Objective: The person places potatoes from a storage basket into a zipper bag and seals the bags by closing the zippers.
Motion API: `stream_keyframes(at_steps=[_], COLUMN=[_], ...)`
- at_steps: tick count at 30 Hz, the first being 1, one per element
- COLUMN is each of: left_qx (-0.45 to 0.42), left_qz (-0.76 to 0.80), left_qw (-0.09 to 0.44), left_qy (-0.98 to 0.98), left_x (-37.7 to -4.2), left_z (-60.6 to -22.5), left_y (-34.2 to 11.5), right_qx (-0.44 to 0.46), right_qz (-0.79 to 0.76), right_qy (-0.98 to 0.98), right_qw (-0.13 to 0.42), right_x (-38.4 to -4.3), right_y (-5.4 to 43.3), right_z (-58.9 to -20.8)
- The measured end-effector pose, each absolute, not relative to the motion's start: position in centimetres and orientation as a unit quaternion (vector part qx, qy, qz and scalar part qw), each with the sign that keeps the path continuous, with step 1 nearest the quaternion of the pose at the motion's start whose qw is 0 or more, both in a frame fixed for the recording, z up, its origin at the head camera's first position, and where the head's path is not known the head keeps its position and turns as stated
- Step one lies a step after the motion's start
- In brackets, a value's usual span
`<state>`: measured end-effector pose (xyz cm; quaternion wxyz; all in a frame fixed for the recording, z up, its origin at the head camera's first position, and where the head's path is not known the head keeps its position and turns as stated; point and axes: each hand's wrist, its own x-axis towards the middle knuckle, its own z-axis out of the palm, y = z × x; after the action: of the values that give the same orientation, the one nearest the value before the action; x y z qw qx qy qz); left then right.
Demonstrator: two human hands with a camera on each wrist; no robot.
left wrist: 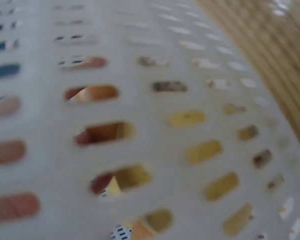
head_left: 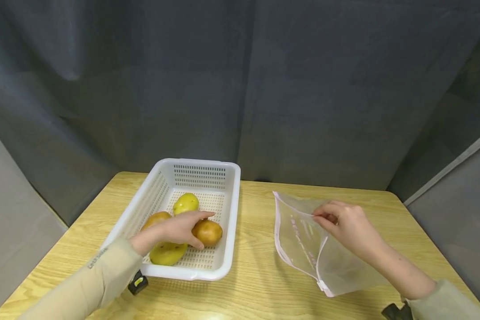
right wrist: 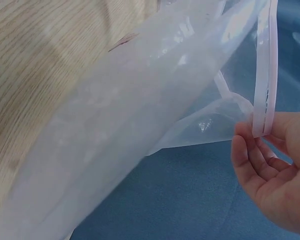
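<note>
Left hand (head_left: 178,229): thumb and fingers spread, a golden-brown fruit (head_left: 210,233) between them in a white basket (head_left: 235,204); contact unclear. Right hand (head_left: 346,226): fingertips pinching a translucent zip bag (head_left: 298,238), its mouth gaping left of them.

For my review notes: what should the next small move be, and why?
Probably close the grip of the left hand round the orange-brown fruit: that hand straddles it in the white basket, while the right hand pinches the edge of the open zip bag.
</note>
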<state>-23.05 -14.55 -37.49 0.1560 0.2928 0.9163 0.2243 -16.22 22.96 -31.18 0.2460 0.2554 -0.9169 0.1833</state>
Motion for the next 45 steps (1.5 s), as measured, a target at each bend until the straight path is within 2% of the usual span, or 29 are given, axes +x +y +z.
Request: stream_keyframes(at_steps=[10,29,45], left_qx=[0.305,0.309,0.305], left_qz=[0.179,0.173,0.197], left_qw=[0.11,0.099,0.046], left_qy=[0.929,0.93,0.931], left_x=[-23.0,-22.9,-22.4], left_z=[-38.0,-38.1,-36.4], left_y=[-14.0,-13.9,-14.1], right_qx=[0.253,0.257,0.244], right_qz=[0.182,0.185,0.179], right_qy=[-0.919,-0.918,-0.926], right_qw=[0.241,0.239,0.227], right_x=[-16.2,-16.2,-16.2], right_y=[23.1,23.2,23.4], right_z=[-31.0,-31.0,-30.8])
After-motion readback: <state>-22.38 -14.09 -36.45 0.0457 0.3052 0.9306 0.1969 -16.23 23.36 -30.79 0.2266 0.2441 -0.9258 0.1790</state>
